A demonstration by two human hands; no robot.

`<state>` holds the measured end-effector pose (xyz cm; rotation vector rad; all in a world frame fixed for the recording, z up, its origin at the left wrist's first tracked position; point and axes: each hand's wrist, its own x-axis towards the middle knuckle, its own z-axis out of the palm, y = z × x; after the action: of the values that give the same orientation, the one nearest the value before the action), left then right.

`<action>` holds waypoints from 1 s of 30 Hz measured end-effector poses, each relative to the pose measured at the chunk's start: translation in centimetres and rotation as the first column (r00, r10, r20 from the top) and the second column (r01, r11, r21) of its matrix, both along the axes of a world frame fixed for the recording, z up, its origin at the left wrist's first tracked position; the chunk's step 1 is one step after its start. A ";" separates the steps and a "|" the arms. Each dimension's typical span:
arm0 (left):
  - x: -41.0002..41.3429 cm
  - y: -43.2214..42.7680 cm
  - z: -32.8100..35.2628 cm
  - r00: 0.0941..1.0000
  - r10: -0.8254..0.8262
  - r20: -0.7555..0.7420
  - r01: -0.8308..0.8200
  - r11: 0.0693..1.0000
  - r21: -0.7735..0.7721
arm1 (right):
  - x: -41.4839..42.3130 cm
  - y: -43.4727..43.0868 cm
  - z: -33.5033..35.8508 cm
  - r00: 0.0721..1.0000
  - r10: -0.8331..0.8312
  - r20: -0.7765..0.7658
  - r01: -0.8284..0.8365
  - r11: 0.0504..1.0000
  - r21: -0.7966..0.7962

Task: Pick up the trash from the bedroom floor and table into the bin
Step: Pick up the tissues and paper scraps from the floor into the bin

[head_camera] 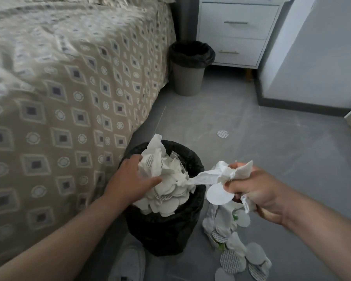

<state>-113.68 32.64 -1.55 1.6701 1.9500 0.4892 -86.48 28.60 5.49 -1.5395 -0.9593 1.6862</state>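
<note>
Okay so the bed with its beige diamond-pattern cover eats up the whole left side, and the grey tiled floor runs along its edge. At the far end sits a white bedside worktop with two drawers, and a grey spare bin with a black liner stands between it and the bed corner. A white slipper pokes in at the bottom, just beside the near bin.

The near bin, black liner too, stands tight against the bed side and it's stuffed: a heap of tissue and round discs mounds up over the rim. Right of it, a floor pile of the same stuff lies touching the bin's base. A lone disc lies further out on the tiles, well apart from everything.

The left grip lies spread against the left side of the heap, thumb straight, not clutching anything as far as I can tell. The right grip hangs over the floor pile, just right of the bin, fingers curled tight around a tissue wad and a white disc; a strip of the tissue reaches across to the heap.
</note>
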 end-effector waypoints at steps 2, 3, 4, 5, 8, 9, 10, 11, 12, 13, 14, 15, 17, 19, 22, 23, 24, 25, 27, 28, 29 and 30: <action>-0.8 -0.6 -0.2 0.997 -0.074 0.018 0.073 0.994 0.077 | -1.0 0.8 0.7 1.000 0.011 0.011 -0.011 0.999 0.039; -1.5 -1.0 -0.4 0.993 -0.113 0.031 0.107 0.985 0.139 | -1.8 1.4 0.8 1.000 0.017 0.024 -0.018 0.998 0.056; -2.0 -1.3 -0.8 0.988 -0.150 0.041 0.139 0.971 0.197 | -2.7 2.1 0.8 0.999 0.015 0.039 -0.018 0.998 0.067; -2.6 -1.6 -1.4 0.984 -0.174 0.032 0.161 0.958 0.237 | -3.7 2.8 0.7 0.999 0.016 0.047 -0.019 0.998 0.067; -3.5 -2.9 -3.6 0.982 -0.133 -0.137 0.170 0.935 0.312 | -7.5 5.3 -0.2 0.999 0.019 0.038 -0.019 1.000 0.020; -3.6 -3.2 -4.2 0.974 -0.115 -0.197 0.174 0.934 0.311 | -8.7 6.0 -1.0 1.000 0.022 0.019 -0.022 1.000 -0.005; -3.7 -3.5 -4.6 0.966 -0.116 -0.231 0.179 0.945 0.275 | -9.8 6.8 -2.1 1.000 0.027 0.013 -0.027 0.999 -0.023; -3.8 -3.7 -4.8 0.962 -0.129 -0.241 0.183 0.958 0.219 | -10.7 7.3 -3.4 0.997 0.052 0.052 -0.050 0.998 -0.037; -4.1 -3.7 -5.0 0.962 -0.149 -0.228 0.187 0.970 0.154 | -11.3 7.6 -4.8 0.985 0.096 0.143 -0.092 0.995 -0.034; -4.4 -3.7 -5.3 0.966 -0.168 -0.195 0.190 0.977 0.100 | -11.6 8.0 -6.1 0.945 0.167 0.281 -0.165 0.986 -0.032; -4.6 -3.5 -5.5 0.970 -0.183 -0.158 0.197 0.977 0.078 | -11.7 8.1 -6.9 0.875 0.240 0.421 -0.246 0.968 -0.040; -4.9 -3.4 -5.5 0.974 -0.194 -0.119 0.203 0.977 0.072 | -11.8 8.0 -7.3 0.802 0.274 0.531 -0.300 0.953 -0.039; -5.1 -3.3 -5.6 0.978 -0.203 -0.046 0.206 0.976 0.066 | -11.8 8.0 -7.1 0.733 0.214 0.645 -0.322 0.945 0.052; -5.1 -3.3 -5.5 0.977 -0.210 -0.017 0.211 0.975 0.065 | -11.7 7.9 -6.6 0.738 0.155 0.657 -0.360 0.913 0.189; -5.4 -3.5 -5.5 0.976 -0.215 -0.009 0.215 0.974 0.067 | -11.3 7.1 -7.1 0.530 0.275 0.802 -0.616 0.775 0.140; -5.5 -3.5 -5.5 0.976 -0.217 -0.005 0.217 0.975 0.057 | -11.4 6.7 -7.5 0.425 0.339 0.839 -0.688 0.724 0.055; -5.6 -3.6 -5.6 0.976 -0.216 -0.001 0.216 0.975 0.048 | -11.6 6.3 -8.1 0.338 0.402 0.851 -0.729 0.684 -0.033; -5.7 -3.7 -5.7 0.977 -0.214 0.008 0.214 0.976 0.041 | -12.0 5.9 -8.7 0.274 0.440 0.855 -0.747 0.657 -0.099; -5.8 -3.8 -5.9 0.977 -0.211 0.029 0.210 0.977 0.032 | -13.0 5.7 -10.2 0.183 0.461 0.868 -0.748 0.639 -0.181; -5.9 -3.9 -6.0 0.977 -0.212 0.036 0.211 0.977 0.031 | -13.6 5.7 -10.8 0.151 0.458 0.876 -0.742 0.638 -0.206; -5.9 -3.9 -6.1 0.976 -0.213 0.040 0.212 0.977 0.030 | -14.0 5.7 -11.6 0.122 0.457 0.881 -0.739 0.635 -0.227; -6.0 -3.8 -6.2 0.976 -0.213 0.042 0.212 0.977 0.028 | -14.5 5.6 -12.1 0.099 0.462 0.881 -0.738 0.628 -0.246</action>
<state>-119.64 28.79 -7.70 1.8411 1.7149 0.4647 -100.94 34.19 -6.62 -2.0020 -2.6539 0.8482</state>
